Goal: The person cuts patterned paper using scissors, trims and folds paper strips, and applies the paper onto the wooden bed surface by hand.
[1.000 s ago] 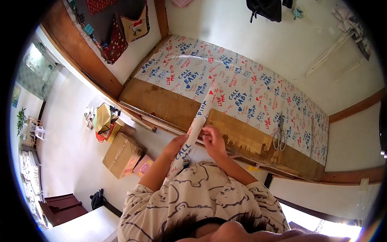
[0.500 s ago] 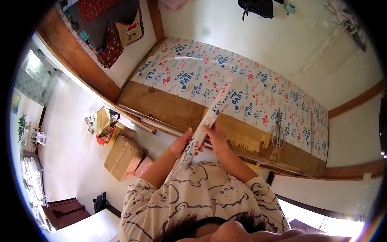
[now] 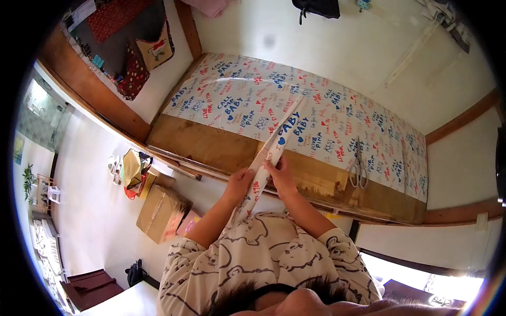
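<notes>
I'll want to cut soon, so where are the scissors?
In the head view, the scissors lie right of both hands, across the printed sheet's lower edge.

At 8 o'clock, a cardboard box (image 3: 158, 213) sits on the floor (image 3: 87, 221) beside a pink box (image 3: 188, 223). Toward 9 o'clock are a yellow bag (image 3: 135, 166), pale shoes (image 3: 114, 168) and, farther out, a plant (image 3: 28, 181). Patterned fabric pockets (image 3: 133, 73) hang near 11, a black bag (image 3: 319, 6) at 1.
</notes>
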Demonstrator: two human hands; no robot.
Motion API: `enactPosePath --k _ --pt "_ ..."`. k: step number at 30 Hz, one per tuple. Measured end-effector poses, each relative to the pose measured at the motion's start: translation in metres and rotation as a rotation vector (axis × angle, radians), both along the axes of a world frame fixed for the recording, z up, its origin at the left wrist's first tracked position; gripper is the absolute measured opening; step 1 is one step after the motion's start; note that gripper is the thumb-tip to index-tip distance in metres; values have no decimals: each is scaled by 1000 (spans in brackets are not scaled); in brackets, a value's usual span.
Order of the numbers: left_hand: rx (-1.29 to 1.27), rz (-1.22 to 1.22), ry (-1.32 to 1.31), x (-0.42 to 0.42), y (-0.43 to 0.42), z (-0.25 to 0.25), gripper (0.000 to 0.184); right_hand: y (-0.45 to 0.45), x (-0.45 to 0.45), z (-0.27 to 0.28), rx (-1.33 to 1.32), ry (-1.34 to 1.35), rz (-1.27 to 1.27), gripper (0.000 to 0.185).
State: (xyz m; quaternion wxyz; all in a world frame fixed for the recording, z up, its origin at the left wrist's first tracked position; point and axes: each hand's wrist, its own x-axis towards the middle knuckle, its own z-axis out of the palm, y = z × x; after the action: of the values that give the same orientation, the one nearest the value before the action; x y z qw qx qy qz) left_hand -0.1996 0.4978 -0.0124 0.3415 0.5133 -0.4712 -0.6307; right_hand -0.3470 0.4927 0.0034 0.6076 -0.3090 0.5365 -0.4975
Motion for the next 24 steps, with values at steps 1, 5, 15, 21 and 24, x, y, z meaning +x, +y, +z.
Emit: enactPosePath --k 1,5,15,21,24 --pt "45 35 21 -1 0 5 27 -1 -2 -3 -3 0 -5 40" --pt "31 101 34 -6 -2 4 27 -4 -1 -5 -38 -148 -75 34" --pt "31 127 -15 -15 -13 24 29 -19 -5 13 42 106 -152 54" --pt "-18 152 -19 -16 -23 28 28 -37 -13 2 22 99 -286 57" --pt "-7 154 -131 -5 -33 37 27 -42 -22 -5 46 -48 -284 57"
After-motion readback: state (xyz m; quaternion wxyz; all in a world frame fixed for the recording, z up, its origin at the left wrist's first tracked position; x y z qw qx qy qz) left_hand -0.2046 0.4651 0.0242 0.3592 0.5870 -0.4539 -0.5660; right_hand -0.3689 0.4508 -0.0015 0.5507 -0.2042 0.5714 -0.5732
